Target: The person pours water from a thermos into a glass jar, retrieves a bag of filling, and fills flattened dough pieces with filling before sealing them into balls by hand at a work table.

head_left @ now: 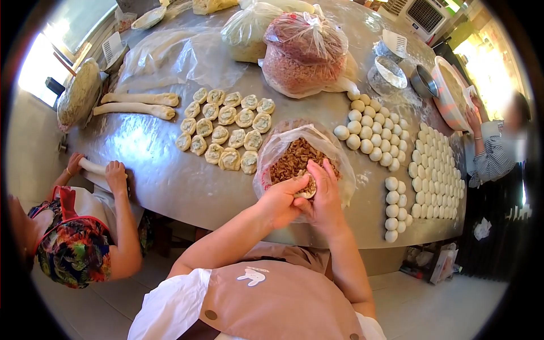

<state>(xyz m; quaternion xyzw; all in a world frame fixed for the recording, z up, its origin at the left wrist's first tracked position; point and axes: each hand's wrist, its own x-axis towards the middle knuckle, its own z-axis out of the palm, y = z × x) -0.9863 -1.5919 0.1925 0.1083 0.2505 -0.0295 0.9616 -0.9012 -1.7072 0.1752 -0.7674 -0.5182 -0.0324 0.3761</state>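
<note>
Our brown apron [283, 303], printed with a white rabbit, fills the lower middle. Just beyond it we have an open plastic bag [348, 178] of brown crumbly filling [294, 158], partly hidden behind our hands. To its left sit rows of cut dough pieces with pale green centres [220, 136], and past them two long dough rolls [136, 108]. Right of the bag we see groups of round white dough balls [435, 175]. Behind it stand a tied bag of pink mince [306, 59], which blocks some of the far side, and a metal bowl [387, 79].

All this rests on a shiny metal desk [156, 170], dusted with flour in places, above a pale tiled floor [391, 306]. At the left edge one person [71, 243] has both hands on dough; at the right another [498, 144] reaches to a large basin [439, 93].

Our forearms converge over the bag. Our left hand [280, 201] and right hand [324, 195] meet there, fingers closed around a small filled dough wrapper [306, 190] held above the filling.
</note>
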